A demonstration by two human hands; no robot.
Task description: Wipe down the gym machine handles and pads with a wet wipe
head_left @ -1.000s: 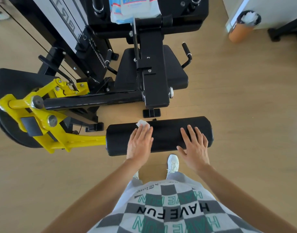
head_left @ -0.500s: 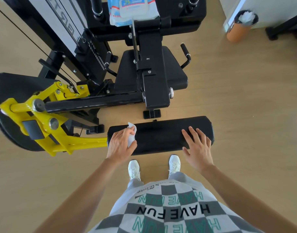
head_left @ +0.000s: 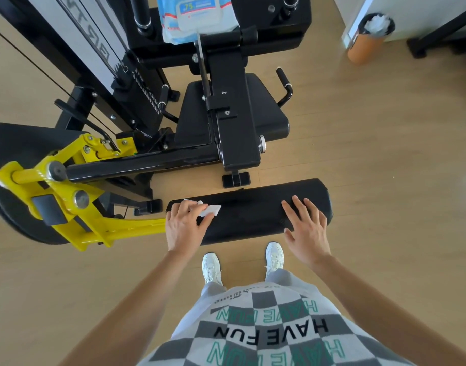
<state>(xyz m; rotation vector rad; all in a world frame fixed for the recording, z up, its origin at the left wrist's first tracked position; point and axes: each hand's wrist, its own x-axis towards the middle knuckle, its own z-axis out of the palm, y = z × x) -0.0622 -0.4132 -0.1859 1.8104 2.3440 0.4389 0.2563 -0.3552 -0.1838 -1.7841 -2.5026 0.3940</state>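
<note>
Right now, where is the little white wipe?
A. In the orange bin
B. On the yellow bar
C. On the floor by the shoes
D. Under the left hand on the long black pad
D: the left hand presses the white wipe onto the left end of the long black pad, while the right hand rests flat on the pad's other end with nothing in it.
</note>
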